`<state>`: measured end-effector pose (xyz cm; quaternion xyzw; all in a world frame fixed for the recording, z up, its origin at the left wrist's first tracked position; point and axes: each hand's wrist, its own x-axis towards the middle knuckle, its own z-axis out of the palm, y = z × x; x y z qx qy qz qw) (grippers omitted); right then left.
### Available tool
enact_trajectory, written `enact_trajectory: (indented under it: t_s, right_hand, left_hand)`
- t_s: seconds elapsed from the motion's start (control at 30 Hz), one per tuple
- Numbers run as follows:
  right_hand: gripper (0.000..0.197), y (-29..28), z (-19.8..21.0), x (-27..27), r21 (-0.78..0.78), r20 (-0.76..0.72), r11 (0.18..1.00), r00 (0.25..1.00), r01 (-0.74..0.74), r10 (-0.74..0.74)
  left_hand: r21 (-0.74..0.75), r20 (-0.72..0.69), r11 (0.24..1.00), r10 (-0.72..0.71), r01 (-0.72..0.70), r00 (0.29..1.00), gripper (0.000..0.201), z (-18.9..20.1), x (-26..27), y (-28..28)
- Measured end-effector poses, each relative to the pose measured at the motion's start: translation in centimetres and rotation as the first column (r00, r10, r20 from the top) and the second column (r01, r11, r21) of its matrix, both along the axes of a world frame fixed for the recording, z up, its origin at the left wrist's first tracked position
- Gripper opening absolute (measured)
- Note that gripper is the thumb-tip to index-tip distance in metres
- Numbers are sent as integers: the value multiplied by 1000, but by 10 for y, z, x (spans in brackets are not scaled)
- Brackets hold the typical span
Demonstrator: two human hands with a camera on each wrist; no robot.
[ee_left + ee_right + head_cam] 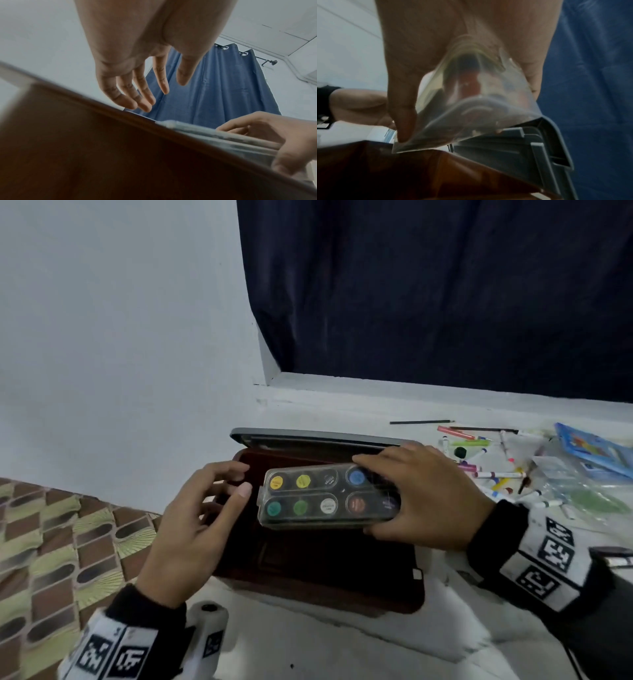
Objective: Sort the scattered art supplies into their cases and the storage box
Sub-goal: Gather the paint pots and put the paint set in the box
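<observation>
A clear plastic paint case (308, 494) with several round colour pots hangs over the open dark brown storage box (318, 573). My right hand (424, 494) grips the case by its right end, thumb under and fingers on top. From the right wrist view the case (471, 108) fills the palm, above the box's brown wall (402, 169) and its grey lid (539, 142). My left hand (205, 508) hovers with spread fingers over the box's left edge, holding nothing; its fingers (137, 97) are straight above the box rim (102, 135).
Loose markers (493, 474), pencils (421, 422) and a brush lie scattered on the white surface right of the box, with a blue packet (596, 450) and clear plastic bags (575, 494). A patterned fabric (51, 542) lies at left. A dark curtain (445, 285) hangs behind.
</observation>
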<state>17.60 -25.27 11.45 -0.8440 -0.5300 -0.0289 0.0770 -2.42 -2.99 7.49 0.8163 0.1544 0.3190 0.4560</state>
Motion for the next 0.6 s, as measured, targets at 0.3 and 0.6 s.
enact_trajectory:
  t_s: [0.3,0.6]
  right_hand:
    - [84,34,-24,-5,-288,168,957,986,42,7]
    - [81,40,-61,-5,-356,54,934,999,17,2]
  left_hand:
    - [178,-164,979,-71,100,984,26,-22,8,28]
    - [233,-168,971,-14,53,986,30,-28,8,29]
